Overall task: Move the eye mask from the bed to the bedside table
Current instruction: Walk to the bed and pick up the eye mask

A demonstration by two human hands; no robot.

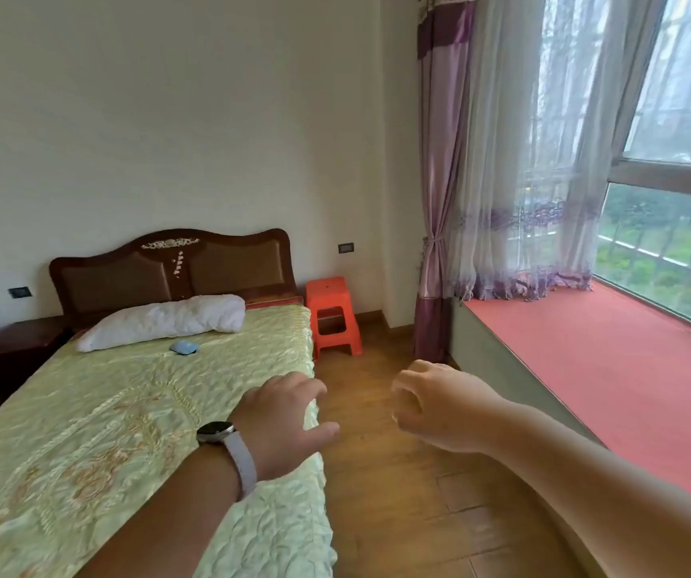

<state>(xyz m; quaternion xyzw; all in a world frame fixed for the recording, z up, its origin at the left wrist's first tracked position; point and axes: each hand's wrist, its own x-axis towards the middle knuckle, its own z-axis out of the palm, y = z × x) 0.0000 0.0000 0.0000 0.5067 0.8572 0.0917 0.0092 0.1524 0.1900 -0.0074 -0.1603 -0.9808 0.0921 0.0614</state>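
Counter (18,333) of dark wood stands at the bed's (85,410) far left side, well beyond both grips. Eye mask (184,347) lies on the bedspread just before the pillow (164,321), well ahead and left of the left grip (283,419), which hovers empty, fingers loosely spread. Right grip (431,404) hangs over the floor, fingers curled, holding nothing.

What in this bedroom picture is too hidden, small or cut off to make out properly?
Head view only:
- Eye mask: a small blue shape on the bed below the pillow; too small to show a strap or detail.
- Bedside table: dark and partly cut off at the left edge, so its top is hard to read.
- Left hand: palm faces away.
- Right hand: fingers curled, their inner side hidden.
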